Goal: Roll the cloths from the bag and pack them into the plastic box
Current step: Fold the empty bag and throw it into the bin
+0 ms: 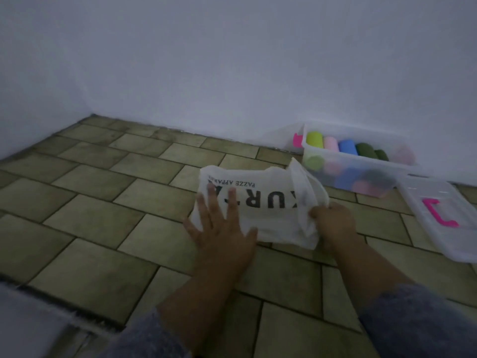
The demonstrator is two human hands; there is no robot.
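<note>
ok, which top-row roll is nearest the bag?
The lime-green roll, at the plastic box's left end; pink, blue and dark-green rolls lie further right.

All you really see of the person is two arms coming in from the bottom edge. The left hand (222, 228) and right hand (333, 220) are both bare, and so are the forearms (206, 288) up to where the clothing starts. The left sleeve (149, 337) and right sleeve (418, 321) look like the same top: a muted grey-blue, soft and kinda fuzzy, maybe knit or fleece. Hard to tell, the shot's dim and blurry. Both sleeve ends look loose and a bit bunched, with an uneven edge
</note>
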